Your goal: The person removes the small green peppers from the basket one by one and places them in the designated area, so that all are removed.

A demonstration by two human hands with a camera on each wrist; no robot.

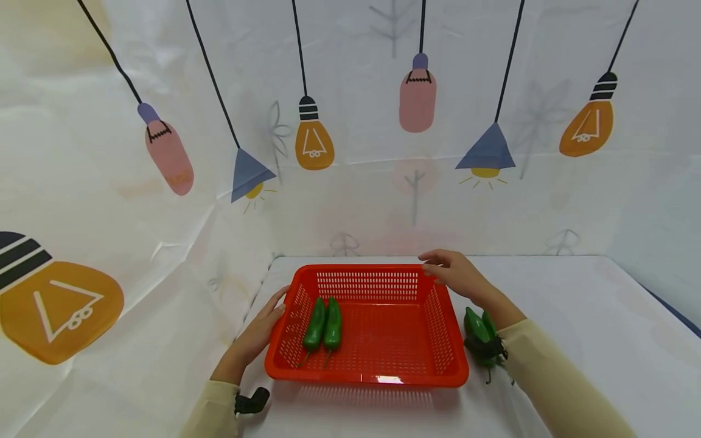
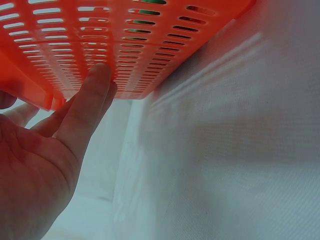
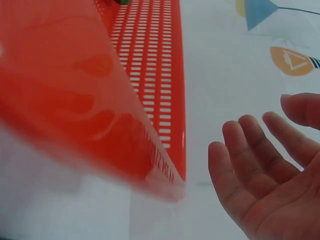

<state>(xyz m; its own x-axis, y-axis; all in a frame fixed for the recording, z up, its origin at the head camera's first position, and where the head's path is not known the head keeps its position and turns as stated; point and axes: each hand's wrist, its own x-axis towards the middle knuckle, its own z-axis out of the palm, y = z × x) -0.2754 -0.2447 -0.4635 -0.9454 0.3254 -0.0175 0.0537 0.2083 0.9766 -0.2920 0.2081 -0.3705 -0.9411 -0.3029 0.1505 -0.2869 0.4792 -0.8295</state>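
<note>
A red plastic basket point(image 1: 361, 376) with slotted walls sits on the white table. Two long green peppers point(image 1: 314, 328) lie side by side in its left half, stems toward me. My left hand point(image 1: 256, 334) is at the basket's left side; in the left wrist view its extended fingers point(image 2: 92, 95) rest along the outer wall. Over the back right corner is my right hand point(image 1: 451, 272), fingers loosely bent and holding nothing. In the right wrist view a gap separates that hand from the basket rim.
More green peppers point(image 1: 475, 325) lie on the table point(image 1: 564, 340) right of the basket, partly hidden by my right wrist and its black strap. A white sheet point(image 1: 350, 207) printed with lamps hangs behind the table and along its left.
</note>
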